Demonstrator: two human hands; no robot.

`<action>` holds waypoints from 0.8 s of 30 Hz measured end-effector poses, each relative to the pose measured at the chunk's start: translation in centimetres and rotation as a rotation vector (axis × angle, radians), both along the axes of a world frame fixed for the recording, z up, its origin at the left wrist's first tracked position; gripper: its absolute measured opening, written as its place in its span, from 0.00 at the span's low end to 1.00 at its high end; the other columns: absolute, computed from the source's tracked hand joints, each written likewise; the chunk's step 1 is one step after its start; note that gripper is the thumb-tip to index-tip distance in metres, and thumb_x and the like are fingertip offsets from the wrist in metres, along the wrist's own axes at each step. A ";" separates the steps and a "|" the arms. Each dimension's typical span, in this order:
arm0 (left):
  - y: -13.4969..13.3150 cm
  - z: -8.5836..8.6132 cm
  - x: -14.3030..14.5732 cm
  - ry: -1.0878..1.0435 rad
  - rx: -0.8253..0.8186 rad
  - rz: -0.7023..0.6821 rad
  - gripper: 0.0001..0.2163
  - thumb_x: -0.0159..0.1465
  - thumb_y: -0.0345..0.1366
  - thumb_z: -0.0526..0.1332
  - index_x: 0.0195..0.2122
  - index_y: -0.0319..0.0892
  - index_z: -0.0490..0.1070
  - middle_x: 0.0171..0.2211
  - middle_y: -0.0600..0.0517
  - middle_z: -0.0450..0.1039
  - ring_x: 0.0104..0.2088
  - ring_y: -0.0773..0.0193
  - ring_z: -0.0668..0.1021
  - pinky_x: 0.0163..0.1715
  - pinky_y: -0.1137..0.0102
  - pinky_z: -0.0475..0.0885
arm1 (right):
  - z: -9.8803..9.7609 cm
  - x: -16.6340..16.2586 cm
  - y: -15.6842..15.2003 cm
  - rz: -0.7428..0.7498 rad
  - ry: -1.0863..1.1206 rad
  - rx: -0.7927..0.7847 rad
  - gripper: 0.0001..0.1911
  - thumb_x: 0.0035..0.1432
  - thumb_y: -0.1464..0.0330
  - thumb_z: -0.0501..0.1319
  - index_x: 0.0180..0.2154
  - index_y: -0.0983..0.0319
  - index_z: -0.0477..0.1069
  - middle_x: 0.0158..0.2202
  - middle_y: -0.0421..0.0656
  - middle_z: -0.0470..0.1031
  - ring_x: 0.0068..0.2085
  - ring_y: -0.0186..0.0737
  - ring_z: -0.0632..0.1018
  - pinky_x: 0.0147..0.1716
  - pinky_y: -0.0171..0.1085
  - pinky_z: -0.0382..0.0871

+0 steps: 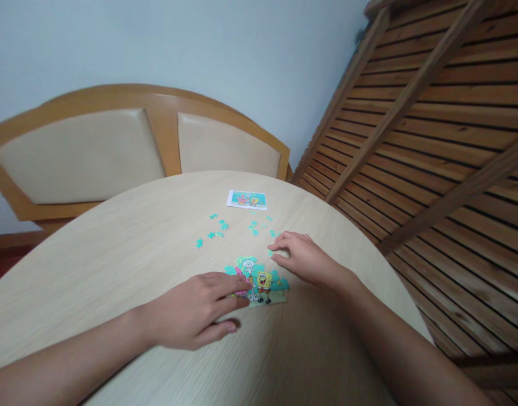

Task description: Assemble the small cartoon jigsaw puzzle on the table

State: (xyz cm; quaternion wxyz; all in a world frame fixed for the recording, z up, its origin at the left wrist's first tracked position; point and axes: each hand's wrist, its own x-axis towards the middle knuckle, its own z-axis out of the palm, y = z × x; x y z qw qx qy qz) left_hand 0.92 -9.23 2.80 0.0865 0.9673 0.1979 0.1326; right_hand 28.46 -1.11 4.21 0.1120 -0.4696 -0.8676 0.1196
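Observation:
A partly joined jigsaw puzzle [265,280] with cartoon characters on a turquoise ground lies on the table near me. My left hand [195,307] rests over its left side with fingers stretched out, covering part of the picture. Just beyond the puzzle's upper right is my right hand [299,256], its fingers bent and the thumb apart from the index finger. A small turquoise puzzle piece [270,253] shows by those fingertips, seemingly on the table. Another loose piece [272,233] lies just past the right hand's fingers.
Several loose turquoise pieces [211,235] are scattered left of centre, with more pieces [254,231] farther right. A picture card [249,199] of the same cartoon lies behind them on the round wooden table [127,237]. Beyond stand a padded bench back [170,135] and slatted wood [411,124].

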 end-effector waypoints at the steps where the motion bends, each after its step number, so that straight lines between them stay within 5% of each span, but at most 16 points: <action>1: 0.0 0.0 0.0 -0.001 -0.003 0.001 0.17 0.72 0.40 0.56 0.59 0.38 0.68 0.62 0.39 0.69 0.61 0.50 0.73 0.60 0.54 0.72 | 0.1 -0.1 0.0 -0.003 0.008 -0.005 0.10 0.62 0.67 0.64 0.44 0.59 0.80 0.47 0.46 0.80 0.50 0.47 0.78 0.53 0.45 0.65; 12: 0.0 -0.1 -0.1 -0.021 0.012 -0.004 0.17 0.72 0.39 0.56 0.58 0.38 0.68 0.61 0.39 0.69 0.60 0.50 0.74 0.59 0.54 0.72 | -0.4 -0.4 -0.1 -0.044 0.070 -0.077 0.12 0.52 0.72 0.65 0.41 0.62 0.75 0.44 0.46 0.77 0.47 0.46 0.76 0.50 0.44 0.65; 24: 0.0 -0.2 -0.2 -0.004 0.032 -0.004 0.17 0.73 0.40 0.54 0.59 0.38 0.67 0.62 0.39 0.69 0.60 0.50 0.74 0.59 0.54 0.73 | -1.4 -1.4 0.0 0.031 0.368 -0.194 0.07 0.58 0.75 0.59 0.39 0.62 0.72 0.33 0.41 0.77 0.34 0.36 0.77 0.36 0.35 0.69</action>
